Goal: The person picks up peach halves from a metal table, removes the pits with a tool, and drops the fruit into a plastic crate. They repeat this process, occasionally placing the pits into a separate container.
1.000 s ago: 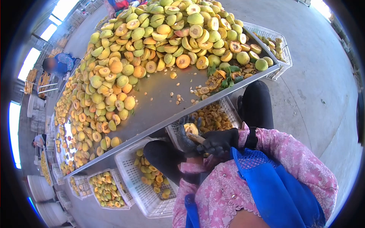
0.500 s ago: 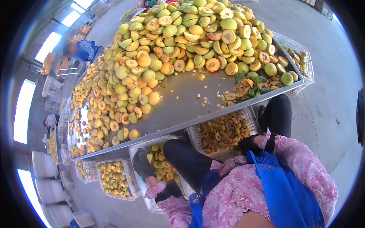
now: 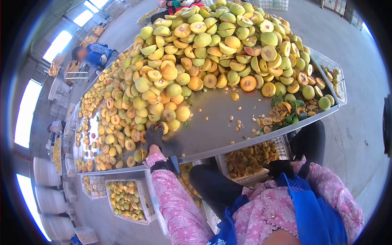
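My left hand [image 3: 154, 136], in a dark glove, reaches over the table edge to the near side of a large heap of peaches [image 3: 175, 73]. Its fingers close on a peach half [image 3: 164, 127] at the foot of the heap. In front of my body is my right hand [image 3: 279, 168], also dark-gloved, with its fingers curled; whatever they hold is hidden. Just beyond it, under the table edge, a white crate [image 3: 222, 165] holds brownish fruit pieces [image 3: 249, 159]. Many peaches on the metal table [image 3: 212, 110] are cut in half.
Loose pits, scraps and green leaves [image 3: 295, 118] lie along the table's near right part. Below the table, a crate of peach halves [image 3: 125, 200] stands to the left. Another crate [image 3: 339, 87] is at the right end. Other people [image 3: 96, 55] work farther off.
My left hand has risen from above the crate beneath the table and stretched forward to the heap, onto a peach half. My right hand stays low, near my body. The view has shifted slightly.
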Motion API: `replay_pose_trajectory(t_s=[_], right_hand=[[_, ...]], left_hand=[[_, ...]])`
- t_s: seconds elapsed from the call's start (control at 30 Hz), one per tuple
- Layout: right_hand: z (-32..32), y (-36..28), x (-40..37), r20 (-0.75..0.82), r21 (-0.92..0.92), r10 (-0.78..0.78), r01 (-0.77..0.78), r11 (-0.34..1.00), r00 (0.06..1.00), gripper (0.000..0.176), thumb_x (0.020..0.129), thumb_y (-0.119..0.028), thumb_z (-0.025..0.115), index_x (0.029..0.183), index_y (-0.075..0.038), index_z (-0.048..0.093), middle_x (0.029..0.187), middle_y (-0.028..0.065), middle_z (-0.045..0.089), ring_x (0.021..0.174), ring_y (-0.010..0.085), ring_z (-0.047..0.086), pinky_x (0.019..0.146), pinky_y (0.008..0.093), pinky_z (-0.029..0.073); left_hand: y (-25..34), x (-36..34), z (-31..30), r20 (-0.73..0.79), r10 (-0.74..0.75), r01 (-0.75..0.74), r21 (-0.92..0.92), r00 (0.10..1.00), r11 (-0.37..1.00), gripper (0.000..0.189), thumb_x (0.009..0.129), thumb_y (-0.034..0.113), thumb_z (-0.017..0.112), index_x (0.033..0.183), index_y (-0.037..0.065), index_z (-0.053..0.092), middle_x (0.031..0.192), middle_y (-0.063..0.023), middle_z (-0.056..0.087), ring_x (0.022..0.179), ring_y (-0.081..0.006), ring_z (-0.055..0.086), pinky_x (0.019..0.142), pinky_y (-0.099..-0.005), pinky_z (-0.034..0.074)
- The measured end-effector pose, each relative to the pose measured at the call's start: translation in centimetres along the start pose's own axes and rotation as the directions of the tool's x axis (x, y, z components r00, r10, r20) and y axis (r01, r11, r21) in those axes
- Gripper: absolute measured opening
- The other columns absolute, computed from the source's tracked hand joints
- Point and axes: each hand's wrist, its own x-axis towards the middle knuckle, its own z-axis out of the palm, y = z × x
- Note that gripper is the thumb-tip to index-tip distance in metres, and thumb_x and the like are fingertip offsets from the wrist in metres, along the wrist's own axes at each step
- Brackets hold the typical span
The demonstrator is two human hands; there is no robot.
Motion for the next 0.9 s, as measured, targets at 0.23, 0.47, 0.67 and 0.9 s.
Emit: replay_pose_trajectory(t_s=[0.23,0.47,0.67,0.9], right_hand=[[0.2,-1.4,1.3,-0.093,0.129,-0.029,0.041,0.991,0.995,0.023,0.085,-0.021,0.054,0.094,0.0,0.056,0.072,0.0105,0.06,0.057,0.0189,0.058,0.052,0.0319,0.046],[0.8,-1.8,3.5,-0.215,0.175,-0.133,0.172,0.969,0.967,0.023,0.085,-0.022,0.054,0.092,0.0,0.057,0.072,0.0109,0.061,0.054,0.0186,0.058,0.05,0.0313,0.045],[1.4,-1.3,4.7,-0.326,0.162,-0.255,0.32,0.933,0.91,0.023,0.085,-0.022,0.054,0.091,0.0,0.057,0.072,0.0113,0.062,0.052,0.0184,0.057,0.048,0.0308,0.045],[-4.1,-7.7,-0.5,-0.192,0.803,0.041,0.133,0.58,0.98,0.021,0.087,-0.022,0.055,0.086,-0.002,0.054,0.064,0.0059,0.056,0.046,0.0139,0.052,0.042,0.028,0.041]], left_hand=[[11.0,-8.3,0.6,0.34,0.174,-0.291,0.33,0.924,0.898,0.048,0.072,0.035,0.066,0.109,0.004,0.06,0.104,-0.0155,0.062,0.101,-0.0329,0.057,0.086,-0.0385,0.044],[14.4,-7.8,3.8,0.166,0.257,-0.236,-0.134,0.952,0.962,0.047,0.077,0.023,0.064,0.115,-0.003,0.053,0.101,-0.0178,0.062,0.093,-0.026,0.06,0.083,-0.0346,0.046],[16.6,-9.5,8.7,0.269,0.471,-0.488,-0.004,0.84,0.873,0.039,0.078,0.022,0.065,0.108,-0.003,0.059,0.1,-0.0196,0.063,0.09,-0.0267,0.062,0.079,-0.0328,0.047],[17.5,-13.5,8.2,0.361,0.39,-0.12,-0.586,0.847,0.802,0.031,0.082,0.012,0.058,0.11,-0.002,0.059,0.102,-0.0122,0.063,0.092,-0.0182,0.059,0.082,-0.0294,0.046]])
